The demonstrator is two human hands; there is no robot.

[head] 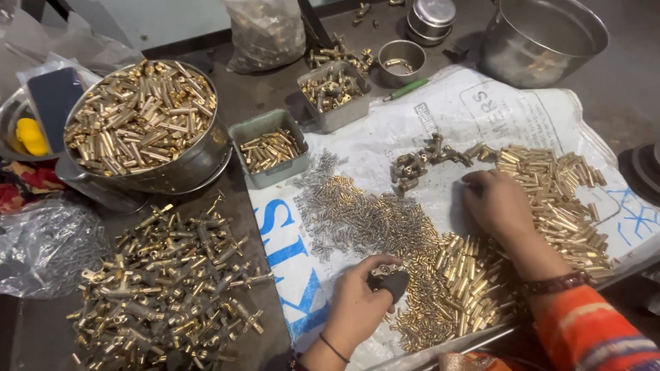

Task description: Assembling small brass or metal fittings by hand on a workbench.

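Far to the left of the left hand (pixel 356 302) lie a heap of assembled brass fittings (pixel 165 282) and, above it, a steel bowl (pixel 148 124) heaped with brass tubes. The left hand is clenched around a small dark tool (pixel 389 278) with a brass piece at its tip, just beside the spread of tiny silver and brass pins (pixel 357 216) on the printed sheet (pixel 440 110). To its right, the right hand (pixel 496 203) lies flat and released on a pile of brass sleeves (pixel 557 199), fingers spread, grasping nothing. Judged from this, picking one sleeve cleanly with the fingertips while the left hand holds the tool steady would serve best.
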